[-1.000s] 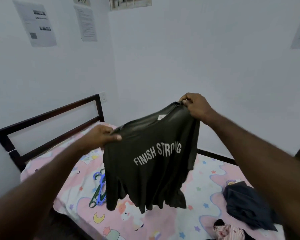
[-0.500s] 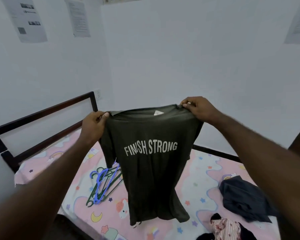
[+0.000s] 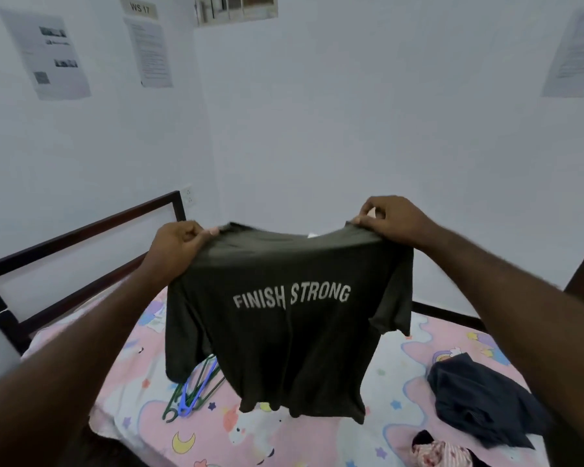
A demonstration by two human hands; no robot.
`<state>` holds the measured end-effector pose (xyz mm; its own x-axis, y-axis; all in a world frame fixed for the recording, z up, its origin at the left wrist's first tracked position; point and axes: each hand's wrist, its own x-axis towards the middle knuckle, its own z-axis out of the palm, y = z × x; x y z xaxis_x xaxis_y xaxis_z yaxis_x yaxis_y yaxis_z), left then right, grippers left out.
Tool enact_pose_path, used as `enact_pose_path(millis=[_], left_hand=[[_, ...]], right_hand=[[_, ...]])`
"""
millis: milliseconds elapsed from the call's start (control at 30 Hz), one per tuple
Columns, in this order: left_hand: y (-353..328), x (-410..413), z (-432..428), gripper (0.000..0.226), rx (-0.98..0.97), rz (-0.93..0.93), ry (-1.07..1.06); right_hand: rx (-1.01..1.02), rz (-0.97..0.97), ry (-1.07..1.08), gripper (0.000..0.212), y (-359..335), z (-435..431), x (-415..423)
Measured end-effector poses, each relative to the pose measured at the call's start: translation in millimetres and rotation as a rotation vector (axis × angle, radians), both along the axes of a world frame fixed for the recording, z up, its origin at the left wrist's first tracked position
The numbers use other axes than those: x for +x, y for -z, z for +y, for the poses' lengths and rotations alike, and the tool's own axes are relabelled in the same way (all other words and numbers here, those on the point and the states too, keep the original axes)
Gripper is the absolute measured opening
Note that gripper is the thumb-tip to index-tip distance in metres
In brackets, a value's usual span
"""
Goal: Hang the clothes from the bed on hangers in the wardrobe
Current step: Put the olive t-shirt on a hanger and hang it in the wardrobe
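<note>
One wide-angle camera rides on my head, facing forward and down along my forearms. My left hand (image 3: pixel 176 246) and right hand (image 3: pixel 395 220) hold the t-shirt (image 3: pixel 284 348) close at centre frame; the bed (image 3: pixel 402 375) and two walls (image 3: pixel 351 112) lie beyond.

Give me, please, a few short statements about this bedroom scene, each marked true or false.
1. The left hand and right hand both grip the dark olive-green T-shirt at its shoulders. True.
2. A hanger is already inside the T-shirt. False: no hanger shows in it. The green and blue plastic hangers lie on the pink patterned bedsheet.
3. A crumpled dark navy garment lies on the bedsheet to the right of the T-shirt. True.
4. The walls carry nothing. False: printed paper sheets are stuck on them.
</note>
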<state>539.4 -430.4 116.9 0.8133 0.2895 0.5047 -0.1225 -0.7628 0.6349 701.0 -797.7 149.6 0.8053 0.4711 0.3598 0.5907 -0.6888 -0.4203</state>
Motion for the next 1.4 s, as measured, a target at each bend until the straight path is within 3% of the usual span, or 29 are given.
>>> enact_pose_path(millis=[100, 233, 333, 367, 433, 533, 600, 667, 767, 867, 933, 1000, 1033, 1133, 1200, 1300, 1400], left_hand=[[-7, 6, 11, 0.035, 0.061, 0.03, 0.003], [-23, 8, 17, 0.03, -0.021, -0.15, -0.008], [-12, 5, 14, 0.051, 0.255, 0.147, 0.051], [-7, 3, 13, 0.061, 0.373, 0.255, 0.061], [-7, 3, 13, 0.067, 0.531, 0.318, 0.039], [-9, 7, 13, 0.046, 0.378, 0.226, -0.016], [-4, 12, 10, 0.033, 0.345, 0.235, -0.07], [3, 17, 8, 0.017, 0.246, 0.201, -0.113], [11, 17, -4, 0.018, -0.164, 0.068, -0.133], [50, -4, -25, 0.019, -0.525, -0.01, -0.101], [110, -29, -38, 0.018, -0.501, 0.069, -0.191], [180, -63, -50, 0.017, -0.384, 0.25, -0.323], [211, -79, -55, 0.017, -0.335, 0.355, -0.36], [285, -126, -79, 0.014, -0.162, 0.682, -0.305], [310, -146, -94, 0.013, -0.11, 0.8, -0.26], [318, -158, -106, 0.014, -0.092, 0.856, -0.281], [303, -155, -102, 0.016, -0.062, 0.827, -0.286]], right_hand=[[-0.05, 0.138, -0.061, 0.062, -12, -10, -1], [-0.111, 0.102, -0.082, 0.047, -34, -21, 7], [-0.314, 0.106, -0.031, 0.046, -19, -25, 14], [-0.283, 0.102, -0.019, 0.043, -12, -27, 16], [-0.023, 0.12, 0.008, 0.031, -2, -30, 22], [0.417, 0.285, 0.059, 0.016, 13, -26, 25], [0.396, 0.309, 0.092, 0.013, 23, -21, 28], [0.34, 0.199, 0.126, 0.01, 23, -16, 26], [0.406, -0.045, 0.14, 0.012, 14, -15, 7], [0.212, -0.052, 0.101, 0.032, 52, -33, -25], [-0.171, 0.06, 0.041, 0.047, 111, -50, -46], [-0.479, 0.224, -0.027, 0.039, 183, -74, -61], [-0.533, 0.319, -0.04, 0.031, 214, -85, -67], [-0.593, 0.578, -0.039, 0.025, 293, -115, -82], [-0.603, 0.641, -0.052, 0.023, 328, -123, -91], [-0.487, 0.633, -0.017, 0.011, 353, -128, -92], [-0.354, 0.549, 0.049, 0.025, 342, -125, -83]])
